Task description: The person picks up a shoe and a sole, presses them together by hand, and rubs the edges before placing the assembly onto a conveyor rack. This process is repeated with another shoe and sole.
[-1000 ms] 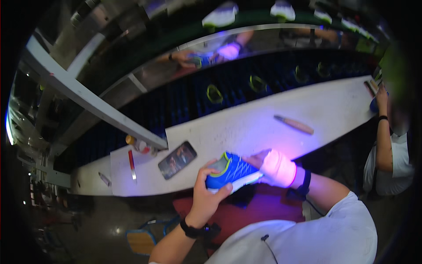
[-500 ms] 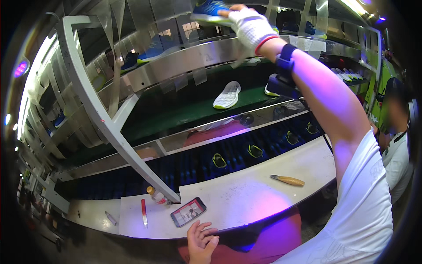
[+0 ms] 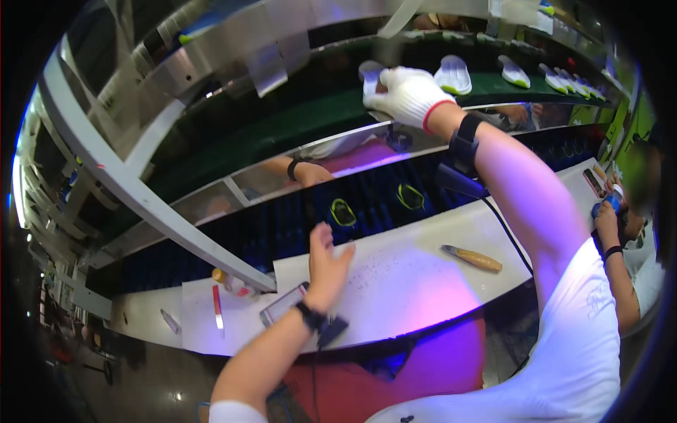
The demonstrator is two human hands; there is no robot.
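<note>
My right hand [image 3: 409, 95], in a white knit glove with a red cuff, is up at the green belt. Its fingers close on a white shoe sole [image 3: 369, 72], partly covered by the glove. My bare left hand [image 3: 328, 266] reaches over the white ledge with fingers apart, holding nothing. Just beyond its fingertips, a dark shoe upper with a lime collar [image 3: 343, 212] sits on the dark lower conveyor. A second such upper [image 3: 410, 197] lies to the right. Under my left wrist a phone [image 3: 282, 304] is partly hidden.
More soles, including a white one [image 3: 453, 75], line the green belt [image 3: 310, 116]. On the white ledge [image 3: 395, 282] lie a wooden-handled knife [image 3: 472, 258], a red-handled blade [image 3: 218, 307] and a small bottle [image 3: 233, 283]. A slanted grey post [image 3: 151, 204] stands left. A co-worker's hand [image 3: 606, 220] works at right.
My right hand came down from the upper rack, where it held a blue shoe, to a sole on the green belt. My left hand rose over the ledge toward the uppers. The view shifted.
</note>
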